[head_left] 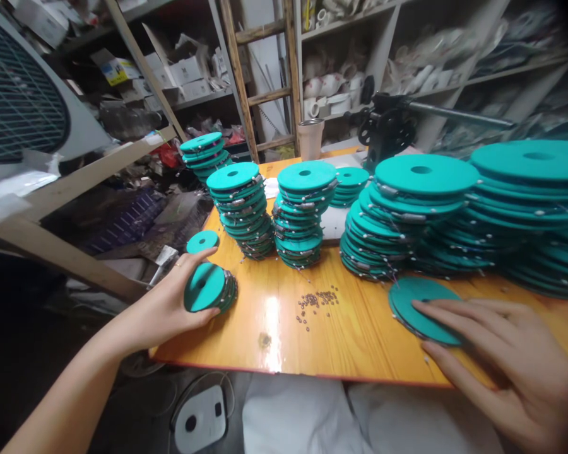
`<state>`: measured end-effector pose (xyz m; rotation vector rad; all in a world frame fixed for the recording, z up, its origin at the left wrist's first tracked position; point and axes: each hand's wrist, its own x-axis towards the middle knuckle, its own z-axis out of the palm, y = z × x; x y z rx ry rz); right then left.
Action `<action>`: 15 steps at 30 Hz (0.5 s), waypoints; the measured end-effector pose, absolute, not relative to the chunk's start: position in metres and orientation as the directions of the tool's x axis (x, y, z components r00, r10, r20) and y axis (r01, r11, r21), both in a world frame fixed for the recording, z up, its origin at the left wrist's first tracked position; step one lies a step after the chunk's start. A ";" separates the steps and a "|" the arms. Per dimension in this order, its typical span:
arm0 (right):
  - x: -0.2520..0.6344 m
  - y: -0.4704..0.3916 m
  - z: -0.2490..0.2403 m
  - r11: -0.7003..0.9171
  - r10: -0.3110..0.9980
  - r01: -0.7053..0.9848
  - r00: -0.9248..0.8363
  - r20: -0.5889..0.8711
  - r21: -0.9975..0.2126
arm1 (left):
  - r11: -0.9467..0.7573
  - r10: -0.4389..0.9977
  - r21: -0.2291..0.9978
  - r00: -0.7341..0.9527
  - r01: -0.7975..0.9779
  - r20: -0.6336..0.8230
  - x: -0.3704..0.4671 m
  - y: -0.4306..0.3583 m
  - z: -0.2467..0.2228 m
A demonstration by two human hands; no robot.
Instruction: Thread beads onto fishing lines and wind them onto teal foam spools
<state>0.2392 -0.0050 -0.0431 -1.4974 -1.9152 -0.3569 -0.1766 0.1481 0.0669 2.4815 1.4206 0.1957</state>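
My left hand [180, 296] is wrapped round a short stack of green discs [206, 287] at the table's left edge, thumb in front and fingers behind. The stack leans a little, with dark line and small beads along its rims. At the right, my right hand [497, 353] rests its fingertips on a flat green disc [421, 306], its thumb at the near edge. Between the hands lies a scatter of small dark beads [312, 301] on the wooden table [246, 340]. Just behind my left hand is a single green disc [202, 241].
Tall stacks of green discs [243, 208] stand in a row across the table, larger ones [407, 221] at the right. Behind them are a cup [311, 139], a black metal device [387, 129] with a rod, a wooden ladder [265, 63] and loaded shelves [350, 25].
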 end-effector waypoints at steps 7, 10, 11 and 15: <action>0.240 -0.007 -0.041 0.302 0.763 0.938 -0.132 0.633 -0.168 | -0.488 0.850 0.356 0.526 0.797 -0.011 -0.177 0.148 0.060; 0.240 -0.007 -0.041 0.299 0.757 0.940 -0.131 0.640 -0.162 | -0.445 0.876 0.429 0.482 0.786 0.027 -0.176 0.146 0.052; 0.240 -0.007 -0.040 0.299 0.757 0.941 -0.132 0.640 -0.159 | -0.431 0.889 0.447 0.454 0.784 0.060 -0.176 0.144 0.048; 0.237 -0.007 -0.034 0.310 0.785 0.935 -0.148 0.602 -0.174 | -0.433 0.901 0.445 0.385 0.784 0.197 -0.172 0.138 0.036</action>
